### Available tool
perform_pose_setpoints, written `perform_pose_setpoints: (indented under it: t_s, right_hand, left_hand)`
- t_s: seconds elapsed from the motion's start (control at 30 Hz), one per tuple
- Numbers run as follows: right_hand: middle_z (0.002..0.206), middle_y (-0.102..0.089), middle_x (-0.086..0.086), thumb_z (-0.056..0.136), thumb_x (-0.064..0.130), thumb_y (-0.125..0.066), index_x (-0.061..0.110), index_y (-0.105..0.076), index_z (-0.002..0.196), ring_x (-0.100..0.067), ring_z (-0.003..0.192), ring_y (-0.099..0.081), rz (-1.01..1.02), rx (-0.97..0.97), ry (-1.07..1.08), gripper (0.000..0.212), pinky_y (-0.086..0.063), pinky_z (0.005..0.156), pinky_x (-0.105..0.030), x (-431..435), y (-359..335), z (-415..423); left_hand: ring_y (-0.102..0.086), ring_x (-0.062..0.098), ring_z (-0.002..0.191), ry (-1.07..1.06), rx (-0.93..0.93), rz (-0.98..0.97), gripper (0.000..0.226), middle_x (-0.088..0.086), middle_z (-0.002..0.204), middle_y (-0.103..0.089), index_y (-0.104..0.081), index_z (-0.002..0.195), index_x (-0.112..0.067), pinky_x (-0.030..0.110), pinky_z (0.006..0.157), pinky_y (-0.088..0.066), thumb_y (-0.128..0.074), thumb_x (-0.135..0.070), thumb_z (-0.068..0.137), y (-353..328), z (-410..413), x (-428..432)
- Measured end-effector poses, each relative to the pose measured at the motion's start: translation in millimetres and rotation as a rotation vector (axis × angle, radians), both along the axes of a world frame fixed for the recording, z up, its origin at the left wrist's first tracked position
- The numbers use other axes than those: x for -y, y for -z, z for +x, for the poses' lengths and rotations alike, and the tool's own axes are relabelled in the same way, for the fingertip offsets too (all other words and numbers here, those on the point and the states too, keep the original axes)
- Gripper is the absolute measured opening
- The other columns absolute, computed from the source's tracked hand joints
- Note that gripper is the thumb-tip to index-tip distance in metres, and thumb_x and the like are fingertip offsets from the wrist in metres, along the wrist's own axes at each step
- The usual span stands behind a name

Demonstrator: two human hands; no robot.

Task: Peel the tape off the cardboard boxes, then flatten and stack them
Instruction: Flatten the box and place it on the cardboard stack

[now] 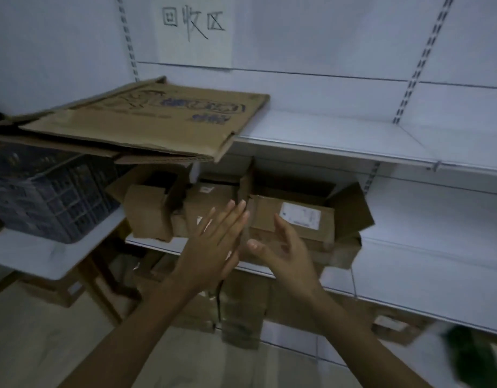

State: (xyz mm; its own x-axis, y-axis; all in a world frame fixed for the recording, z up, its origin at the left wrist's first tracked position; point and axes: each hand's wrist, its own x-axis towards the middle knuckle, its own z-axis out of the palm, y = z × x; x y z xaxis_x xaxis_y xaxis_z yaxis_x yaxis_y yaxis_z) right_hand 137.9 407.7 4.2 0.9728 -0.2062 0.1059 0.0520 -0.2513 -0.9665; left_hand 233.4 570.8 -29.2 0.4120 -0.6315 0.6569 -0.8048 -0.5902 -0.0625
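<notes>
Cardboard (146,127) lies flattened in a stack at the left end of the upper shelf (325,130), hanging out over its front edge. The top sheet carries blue printing too blurred to read. On the wall above hangs a white paper sign (194,32) handwritten "回收区".

On the middle shelf (409,261), under the stack, stands an open box (266,214) with its flaps up and a white shipping label (299,217) whose text is too small to make out. A smaller box (146,214) sits just beside it at the left end.

Both hands hover before the front edge of this shelf and grip nothing. The left hand (216,242) is flat, fingers straight and together, its back to the camera. The right hand (283,253) is loosely spread, palm turned toward the left one, close beside it. A dark plastic crate (45,197) rests on a side table (31,253) at the left.
</notes>
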Motion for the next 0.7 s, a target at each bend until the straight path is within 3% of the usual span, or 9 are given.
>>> perform_pose_setpoints:
  t_s: [0.13,0.23,0.33,0.43,0.57,0.63,0.7]
  right_hand:
    - [0.122,-0.045,0.031,0.070,0.058,-0.066,0.041,-0.039,0.134,0.000,0.115,-0.047,0.002,-0.040,0.196,0.071,-0.042,0.091,-0.019,78.3,31.5,-34.3]
    - [0.124,-0.050,0.018,0.072,0.053,-0.066,0.034,-0.046,0.133,-0.006,0.115,-0.049,0.024,-0.136,0.356,0.066,-0.041,0.092,-0.022,138.8,62.8,-63.8]
    - [0.129,-0.055,0.003,0.081,0.040,-0.069,0.019,-0.050,0.134,-0.014,0.119,-0.052,-0.006,-0.236,0.385,0.059,-0.043,0.096,-0.026,192.5,93.4,-86.8]
    - [0.116,-0.061,-0.002,0.085,0.028,-0.070,0.010,-0.054,0.128,-0.017,0.111,-0.057,-0.057,-0.312,0.391,0.049,-0.045,0.087,-0.024,233.7,118.5,-90.6]
    - [0.101,-0.060,-0.001,0.089,0.018,-0.066,0.006,-0.056,0.123,-0.021,0.102,-0.061,-0.222,-0.442,0.249,0.037,-0.041,0.076,-0.018,267.3,143.4,-64.8]
    - [0.111,-0.063,-0.007,0.090,0.021,-0.064,0.008,-0.051,0.131,-0.022,0.105,-0.060,-0.406,-0.518,0.109,0.045,-0.038,0.072,-0.017,284.5,152.0,-33.9]
    - [0.130,-0.057,-0.009,0.092,0.025,-0.062,0.015,-0.042,0.140,-0.024,0.118,-0.054,-0.658,-0.616,-0.064,0.053,-0.042,0.084,-0.023,305.2,154.6,5.5]
  left_hand:
    - [-0.019,0.015,0.143,-0.017,-0.314,-0.058,0.066,0.001,0.155,-0.020,-0.020,0.147,-0.019,0.045,0.114,-0.028,-0.042,-0.036,0.088,26.1,-20.4,67.2]
    - [-0.025,0.017,0.142,0.013,-0.451,-0.073,0.064,0.001,0.155,-0.023,-0.024,0.148,-0.018,0.047,0.110,-0.033,-0.041,-0.038,0.089,51.7,-35.7,117.1]
    - [-0.028,0.020,0.141,0.071,-0.552,-0.086,0.064,0.004,0.155,-0.024,-0.020,0.148,-0.019,0.049,0.109,-0.034,-0.043,-0.037,0.090,80.3,-51.0,162.8]
    - [-0.026,0.016,0.141,0.076,-0.660,-0.107,0.067,0.002,0.154,-0.025,-0.023,0.148,-0.017,0.041,0.112,-0.030,-0.042,-0.043,0.090,100.5,-64.8,201.4]
    - [-0.034,0.015,0.136,0.033,-0.818,-0.178,0.067,0.002,0.149,-0.037,-0.033,0.146,-0.016,0.031,0.111,-0.028,-0.047,-0.046,0.088,112.3,-61.5,230.8]
    - [-0.041,0.014,0.131,0.006,-0.902,-0.249,0.063,0.000,0.143,-0.046,-0.043,0.140,-0.018,0.031,0.109,-0.032,-0.048,-0.049,0.086,119.3,-47.5,236.7]
    - [-0.048,0.006,0.123,0.021,-0.996,-0.341,0.050,-0.007,0.132,-0.053,-0.049,0.133,-0.027,0.028,0.106,-0.038,-0.051,-0.047,0.087,124.7,-31.6,242.5]
